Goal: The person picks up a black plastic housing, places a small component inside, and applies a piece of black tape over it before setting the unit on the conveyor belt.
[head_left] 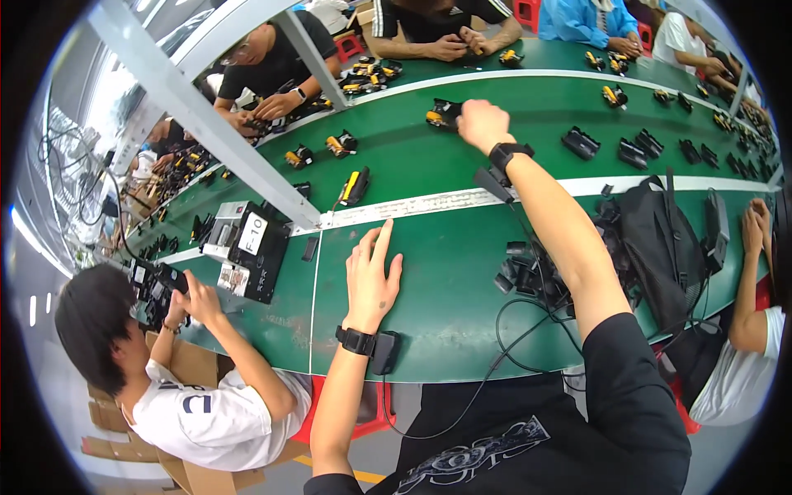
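My right hand [484, 124] reaches out over the green conveyor belt. Its fingers are closed on the right end of a black-and-yellow plastic part [442, 115], whose exact kind I cannot make out; the fingertips are partly hidden. My left hand [371, 276] lies over the near green worktop with its fingers stretched out and nothing in it. The index finger points toward the pale strip [412, 202] along the belt's edge. Beyond that strip, nearest to this hand, another yellow-and-black part [355, 187] lies on the belt. Black straps circle both my wrists.
Several black housings [582, 143] and yellow-black parts sit on the belt. To my left stands a black boxy machine [260, 252] by a metal post [285, 186]. At right are a black bag [660, 247], loose black pieces [524, 268] and cables. Co-workers sit all around.
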{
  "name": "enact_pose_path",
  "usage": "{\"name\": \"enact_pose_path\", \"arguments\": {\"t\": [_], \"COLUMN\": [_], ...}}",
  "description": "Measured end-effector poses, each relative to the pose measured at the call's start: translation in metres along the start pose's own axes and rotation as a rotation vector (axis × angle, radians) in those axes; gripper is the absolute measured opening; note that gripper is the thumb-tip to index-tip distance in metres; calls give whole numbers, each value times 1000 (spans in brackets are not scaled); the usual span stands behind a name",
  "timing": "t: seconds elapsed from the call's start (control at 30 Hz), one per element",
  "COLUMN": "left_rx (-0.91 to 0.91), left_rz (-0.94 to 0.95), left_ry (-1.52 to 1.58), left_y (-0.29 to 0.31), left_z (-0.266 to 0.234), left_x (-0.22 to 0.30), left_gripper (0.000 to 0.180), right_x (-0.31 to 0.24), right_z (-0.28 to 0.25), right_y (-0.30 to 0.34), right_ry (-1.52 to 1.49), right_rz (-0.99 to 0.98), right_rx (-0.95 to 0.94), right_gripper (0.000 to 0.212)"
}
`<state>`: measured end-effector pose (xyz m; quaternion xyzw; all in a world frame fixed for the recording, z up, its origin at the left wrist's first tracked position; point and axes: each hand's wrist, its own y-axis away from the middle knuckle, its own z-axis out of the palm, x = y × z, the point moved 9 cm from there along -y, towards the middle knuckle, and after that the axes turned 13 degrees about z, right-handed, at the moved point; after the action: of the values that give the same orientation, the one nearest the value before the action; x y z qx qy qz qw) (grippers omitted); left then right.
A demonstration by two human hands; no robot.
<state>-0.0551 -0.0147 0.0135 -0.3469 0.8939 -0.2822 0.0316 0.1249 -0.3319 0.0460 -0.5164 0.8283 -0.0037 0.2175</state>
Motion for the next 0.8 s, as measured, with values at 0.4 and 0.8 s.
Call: {"name": "enact_pose_path", "arguments": {"t": [0.4, 0.8], "left_rx": [-3, -16], "left_rz": [-38, -112], "left_ry": [-45, -17], "left_y": [9, 23], "left_z": [2, 7], "left_x": [-15, -31], "left_gripper": [67, 68], "right_x": [53, 45], "right_z": [35, -8], "right_y": [-36, 10], "right_ry": [-18, 69], "right_rz": [161, -129], "right_rx": [-69, 18], "right_gripper": [37, 30]}}
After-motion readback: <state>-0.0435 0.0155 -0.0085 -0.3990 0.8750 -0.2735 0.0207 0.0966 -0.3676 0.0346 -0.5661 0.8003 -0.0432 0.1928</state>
